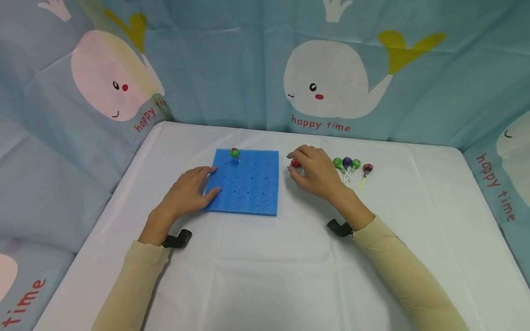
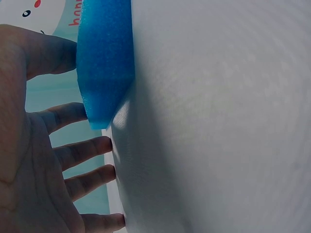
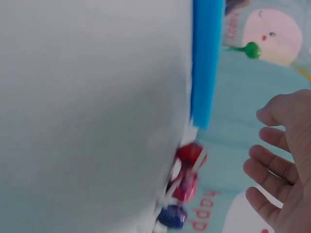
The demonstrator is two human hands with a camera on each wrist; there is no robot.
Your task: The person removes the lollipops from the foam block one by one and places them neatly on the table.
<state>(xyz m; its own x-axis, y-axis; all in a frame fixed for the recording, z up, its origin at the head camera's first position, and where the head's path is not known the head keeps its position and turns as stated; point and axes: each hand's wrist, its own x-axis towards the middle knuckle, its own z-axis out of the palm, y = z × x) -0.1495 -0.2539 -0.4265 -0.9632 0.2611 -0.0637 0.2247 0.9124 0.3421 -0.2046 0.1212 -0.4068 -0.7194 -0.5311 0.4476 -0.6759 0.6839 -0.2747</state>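
Observation:
A blue foam board with rows of small holes lies on the white table. One green-and-red lollipop stands upright in a hole near its back edge. My left hand rests on the board's left side, with thumb and forefinger touching the foam and the other fingers spread beyond it. To the right of the board, my right hand hovers above a red-wrapped lollipop, its thumb and fingers apart around nothing. The right wrist view shows red lollipops on the table, away from the loosely bent fingers.
Right of my right hand lie a green lollipop, a purple one and another green one, sticks crossing. A dark red lollipop with a yellow stick lies farther right. A whale-print curtain hangs behind the table.

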